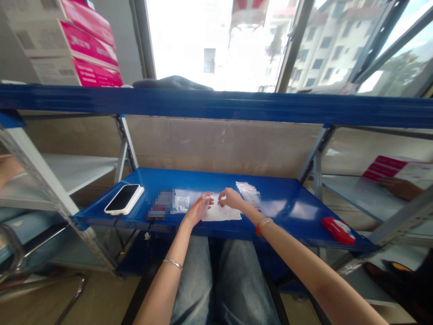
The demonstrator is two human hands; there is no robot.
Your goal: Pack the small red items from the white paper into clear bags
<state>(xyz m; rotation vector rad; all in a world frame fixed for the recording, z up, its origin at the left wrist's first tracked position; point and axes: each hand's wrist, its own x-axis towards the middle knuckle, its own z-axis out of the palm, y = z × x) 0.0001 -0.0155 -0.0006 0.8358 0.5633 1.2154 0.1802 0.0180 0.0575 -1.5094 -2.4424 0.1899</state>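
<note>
My left hand (199,210) is over the left edge of a white sheet (223,215) on the blue table. Its fingers are curved around what looks like a small clear plastic bag (206,195) with a reddish edge. My right hand (231,199) hangs over the same sheet, thumb and fingers pinched together. A tiny dark thing (221,205) shows at those fingertips, too small to name. To the right of my right hand lies a pile of clear zip bags (248,192). Another clear packet (181,204) rests to the left of my left hand.
A phone in a white case (123,199) lies at the table's left, beside a blurred-out patch. A red and white object (338,230) sits near the right edge. Above runs a blue shelf (216,104) with pink and white boxes (96,54). Other people's hands show at both sides.
</note>
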